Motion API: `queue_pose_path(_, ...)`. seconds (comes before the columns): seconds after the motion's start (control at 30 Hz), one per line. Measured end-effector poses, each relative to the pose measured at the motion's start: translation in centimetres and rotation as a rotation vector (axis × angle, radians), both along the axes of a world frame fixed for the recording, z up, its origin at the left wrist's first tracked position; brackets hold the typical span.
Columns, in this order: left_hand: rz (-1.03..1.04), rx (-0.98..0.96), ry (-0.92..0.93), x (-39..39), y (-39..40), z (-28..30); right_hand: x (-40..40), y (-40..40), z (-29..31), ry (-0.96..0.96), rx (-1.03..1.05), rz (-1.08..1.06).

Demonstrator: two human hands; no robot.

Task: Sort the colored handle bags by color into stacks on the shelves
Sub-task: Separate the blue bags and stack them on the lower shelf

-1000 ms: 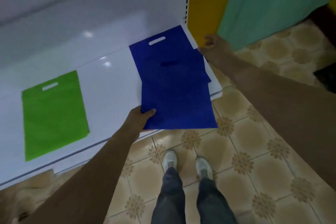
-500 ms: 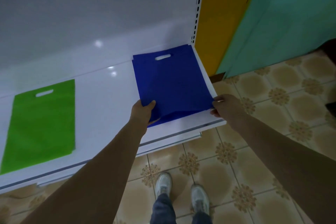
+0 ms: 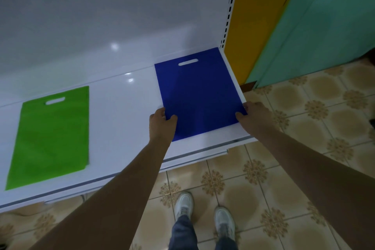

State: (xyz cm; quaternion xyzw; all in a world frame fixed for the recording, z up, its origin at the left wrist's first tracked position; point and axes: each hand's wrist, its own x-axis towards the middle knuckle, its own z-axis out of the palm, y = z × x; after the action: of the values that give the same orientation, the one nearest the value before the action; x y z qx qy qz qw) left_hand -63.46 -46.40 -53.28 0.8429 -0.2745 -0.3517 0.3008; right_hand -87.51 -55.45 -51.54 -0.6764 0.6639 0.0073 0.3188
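A blue handle bag point(image 3: 199, 91) lies flat at the right end of the white shelf point(image 3: 125, 111), its cut-out handle toward the back. My left hand point(image 3: 162, 123) pinches its near left corner, thumb on top. My right hand point(image 3: 252, 113) pinches its near right corner at the shelf's edge. A green handle bag point(image 3: 50, 136) lies flat at the left of the same shelf, handle toward the back, apart from both hands.
A perforated white upright point(image 3: 230, 6) closes the shelf's right end, with a yellow panel point(image 3: 255, 16) and a teal wall point(image 3: 324, 22) beyond. Patterned floor tiles point(image 3: 304, 128) and my white shoes point(image 3: 205, 215) lie below the shelf's front edge.
The blue bag has been slid back fully onto the shelf and squared up. My right hand came from the far side down to the near right corner; my left hand kept its corner.
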Motion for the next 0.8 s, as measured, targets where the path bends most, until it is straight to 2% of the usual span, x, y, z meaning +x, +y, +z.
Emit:
queue_pose_path(0.23, -0.065, 0.092, -0.024, 0.0, 0.8, 2.2, 0.0, 0.7, 1.9, 0.035, 0.022, 0.081)
queue_pose_path(0.43, -0.177, 0.053, -0.174, -1.8, 5.5, 7.1, 2.3, 2.3, 6.6, -0.067, -0.026, 0.099)
queue_pose_path(0.6, -0.160, 0.010, -0.250, -1.5, 12.3, 12.2, 8.6, 4.0, 13.7, -0.106, -0.169, 0.267)
queue_pose_path(0.8, -0.057, -0.028, -0.333, 1.3, 22.2, 17.8, 18.9, 12.0, 21.6, -0.248, -0.242, 0.565)
